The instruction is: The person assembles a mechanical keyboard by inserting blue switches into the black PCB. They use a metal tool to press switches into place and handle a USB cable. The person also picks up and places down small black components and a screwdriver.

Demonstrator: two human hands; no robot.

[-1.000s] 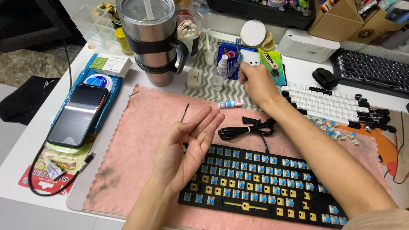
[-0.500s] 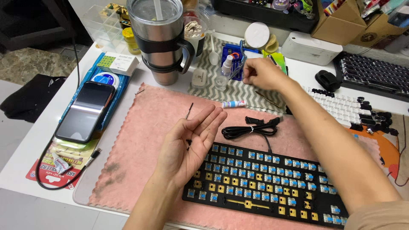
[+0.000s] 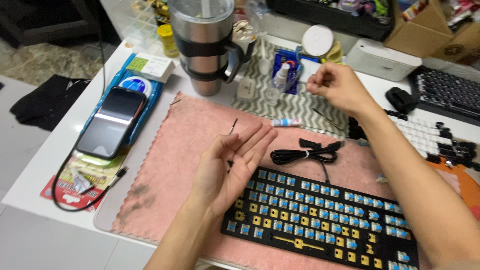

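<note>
My left hand rests palm up over a pink towel, fingers straight and apart, nothing visible in it. A thin dark metal rod lies on the towel just past its thumb. Right of that hand sit a black keyboard with blue and yellow switches and no caps, and its bundled black cable. My right hand hovers over a grey zigzag mat at the back, fingertips pinched together. I cannot see anything in the pinch. A small white tube lies at the towel's far edge.
A steel tumbler stands at the back. A phone lies on blue packs at the left, with a black cord looping near the table edge. Small bottles, a white box, white keycaps and another keyboard crowd the right.
My right hand has pulled back from the blue box at the rear and now hangs above the zigzag mat with fingers closed. My left hand has stayed put.
</note>
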